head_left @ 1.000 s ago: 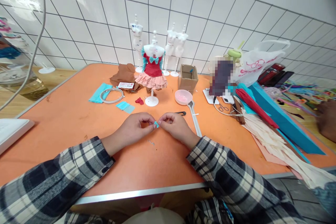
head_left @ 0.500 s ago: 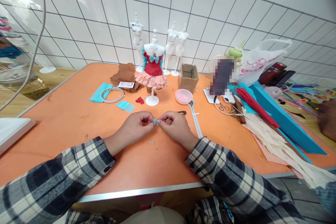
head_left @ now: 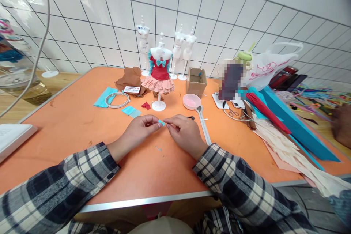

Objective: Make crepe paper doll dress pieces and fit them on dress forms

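Note:
My left hand (head_left: 141, 129) and my right hand (head_left: 182, 131) meet over the middle of the orange table (head_left: 76, 128). Both pinch a tiny teal piece of fabric (head_left: 162, 122) between thumb and fingertips, just above the tabletop. Behind them stands a small white mannequin (head_left: 159, 71) in a red and pink ruffled dress with a teal bow. A teal fabric scrap (head_left: 131, 111) and small red bits (head_left: 146, 105) lie between my hands and the mannequin's base.
Three bare white mannequins (head_left: 181, 49) stand by the tiled wall. A cardboard box (head_left: 196, 80), pink bowl (head_left: 191, 101), white tool (head_left: 204, 126), embroidery hoop (head_left: 117, 99) and brown cloth (head_left: 131, 76) lie around. Teal, red and cream sheets (head_left: 287, 131) pile up at right.
Both hands shifted slightly away from me with the teal piece. The pinch has tightened, and the piece now shows as a flat strip between the fingertips.

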Demonstrator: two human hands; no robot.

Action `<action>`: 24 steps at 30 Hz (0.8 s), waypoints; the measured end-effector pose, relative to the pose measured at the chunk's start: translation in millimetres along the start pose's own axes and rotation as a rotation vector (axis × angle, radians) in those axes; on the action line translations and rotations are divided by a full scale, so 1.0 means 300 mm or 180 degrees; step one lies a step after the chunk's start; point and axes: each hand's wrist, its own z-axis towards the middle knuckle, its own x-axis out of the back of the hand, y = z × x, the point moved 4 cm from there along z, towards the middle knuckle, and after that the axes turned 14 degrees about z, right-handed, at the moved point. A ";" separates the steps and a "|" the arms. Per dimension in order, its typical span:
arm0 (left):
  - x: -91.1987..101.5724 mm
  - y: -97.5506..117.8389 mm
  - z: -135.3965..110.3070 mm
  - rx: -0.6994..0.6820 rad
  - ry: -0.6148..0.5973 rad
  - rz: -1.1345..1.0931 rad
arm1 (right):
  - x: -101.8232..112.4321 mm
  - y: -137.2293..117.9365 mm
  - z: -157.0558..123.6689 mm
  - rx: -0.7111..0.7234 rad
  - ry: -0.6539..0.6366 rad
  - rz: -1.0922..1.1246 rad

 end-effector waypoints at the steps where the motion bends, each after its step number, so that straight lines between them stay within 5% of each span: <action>1: 0.002 0.002 0.000 0.0010 0.0019 -0.0007 | 0.004 0.001 0.002 -0.0019 0.0063 0.0062; 14: -0.007 -0.006 0.001 -0.0019 -0.0125 0.0036 | 0.001 0.005 0.004 0.0020 -0.0106 0.0144; 18: -0.004 0.000 0.001 0.0007 -0.0081 0.0031 | -0.002 0.037 0.012 -0.0396 0.0123 0.0718; 24: -0.004 0.008 -0.004 -0.0154 -0.0099 0.0281 | -0.044 0.093 0.018 -0.1048 -0.0150 0.1285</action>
